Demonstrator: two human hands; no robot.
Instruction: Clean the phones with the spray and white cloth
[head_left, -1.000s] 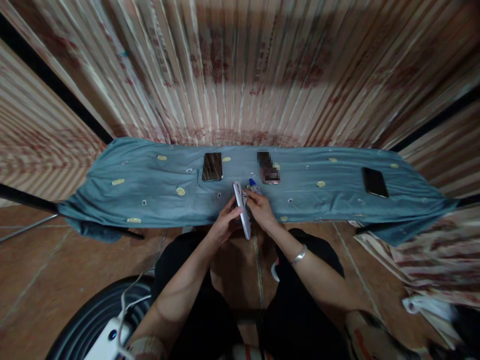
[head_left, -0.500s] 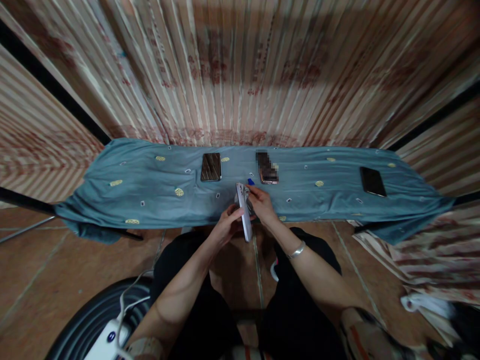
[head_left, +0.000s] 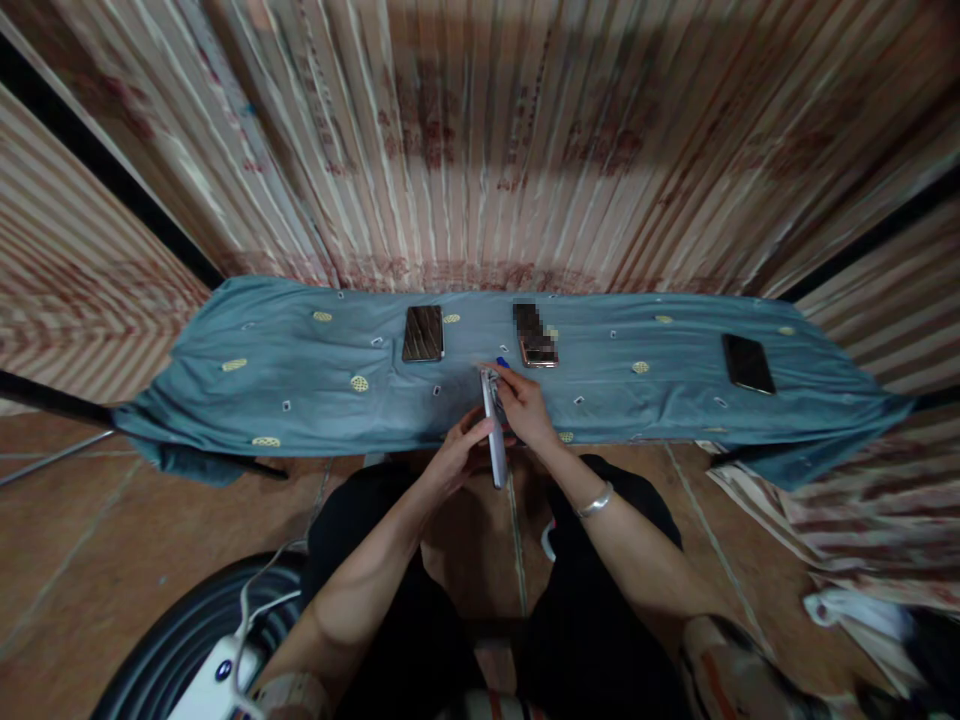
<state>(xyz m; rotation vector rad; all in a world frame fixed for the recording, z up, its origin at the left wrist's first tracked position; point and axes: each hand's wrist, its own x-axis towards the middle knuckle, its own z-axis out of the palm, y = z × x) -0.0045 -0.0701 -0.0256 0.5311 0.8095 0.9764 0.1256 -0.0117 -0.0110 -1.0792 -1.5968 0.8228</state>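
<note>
Above the near edge of the worktop [head_left: 390,410]: handling

Left hand [head_left: 459,450] grips the pale phone [head_left: 497,458], tilted; right hand [head_left: 526,412] seems busy at its far end, that grip unclear. Next move likely calls for steady left support.

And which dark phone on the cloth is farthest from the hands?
The black rectangular phone near the right end of the blue-green patterned cloth; the other two phones lie nearer the left hand and right hand.
</note>
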